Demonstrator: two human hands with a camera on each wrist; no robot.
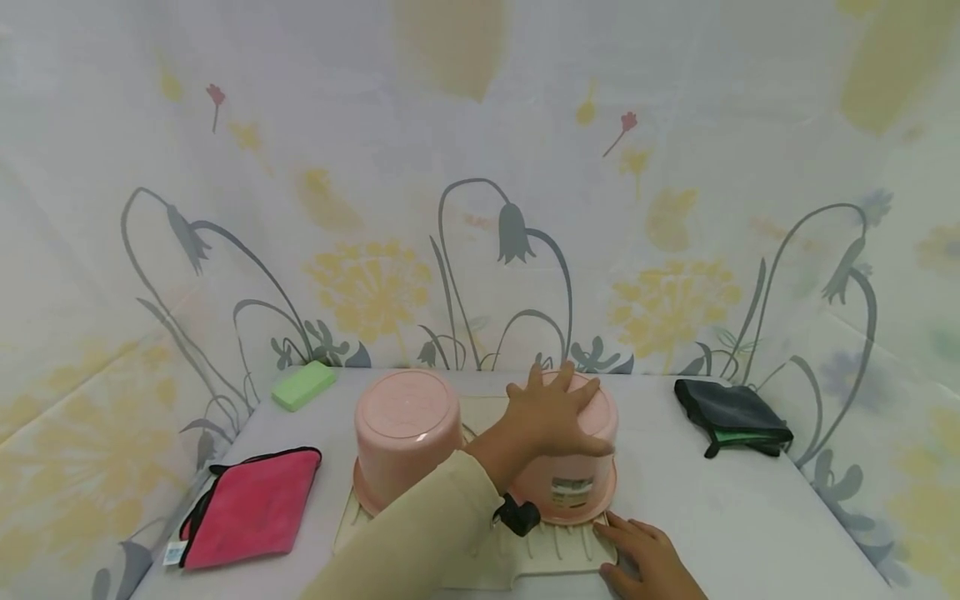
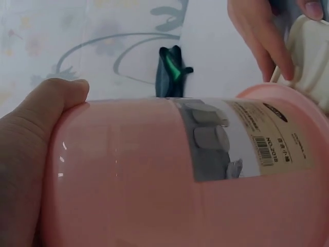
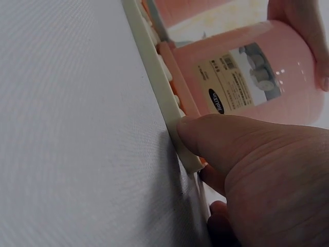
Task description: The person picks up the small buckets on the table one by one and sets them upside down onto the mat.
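Note:
Two pink plastic tubs stand upside down on a cream ribbed drying tray (image 1: pixel 536 550). My left hand (image 1: pixel 543 412) reaches across in a beige sleeve and rests on the upturned base of the right tub (image 1: pixel 573 475), its fingers spread and straight. In the left wrist view its thumb lies at the edge of the tub (image 2: pixel 128 164), and a printed label shows on the side. My right hand (image 1: pixel 645 554) pinches the tray's right front corner, with the thumb (image 3: pixel 205 136) on the tray's edge. The left tub (image 1: pixel 408 417) stands beside my left forearm, untouched.
A red cloth pouch with black edging (image 1: pixel 255 508) lies at the left of the white table (image 1: pixel 690 517). Behind it is a green sponge-like block (image 1: pixel 303 385). At the right lies a dark folded cloth item with green inside (image 1: pixel 731 417). A flowered curtain (image 1: pixel 480 208) hangs behind.

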